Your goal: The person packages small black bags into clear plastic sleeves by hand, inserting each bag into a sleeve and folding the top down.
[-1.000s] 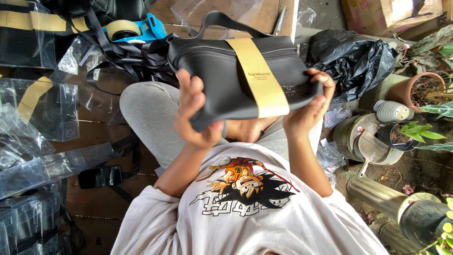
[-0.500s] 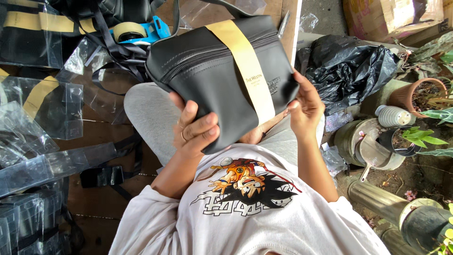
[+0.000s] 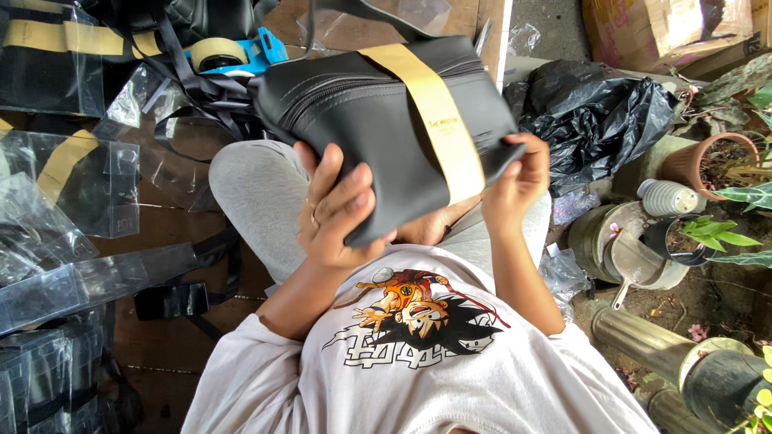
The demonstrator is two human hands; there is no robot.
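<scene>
Much of the scene is cut off or buried. Along the left edge, clear plastic sleeves (image 3: 56,241) overlap in a glossy heap, and what lies inside most of them is hard to make out beyond dark shapes and a tan band (image 3: 64,36) at the top corner. A crumpled black plastic bag (image 3: 595,120) at the upper right hides whatever is under it. Only the lower edge of a cardboard box (image 3: 667,28) shows at the top right. A tape dispenser (image 3: 233,55), blue with a tan roll, is half covered by tangled black straps (image 3: 189,96).

Held above the lap is the black bag (image 3: 378,128), the largest thing in hand: a soft, matte, boxy pouch with stitched seams and a zip line running across its upper face. It is tilted, its left end higher in view, and a tan paper band (image 3: 438,120) wraps around it right of its middle. A dark strap rises from its top and leaves the picture. Its underside and far end cannot be seen.

The left hand (image 3: 334,213) is spread flat against the bag's near lower corner, fingers fanned and pressing upward, a ring on one finger. The right hand (image 3: 515,185) cups the bag's right end, thumb on top and fingers curled beneath, mostly hidden by the bag.
</scene>
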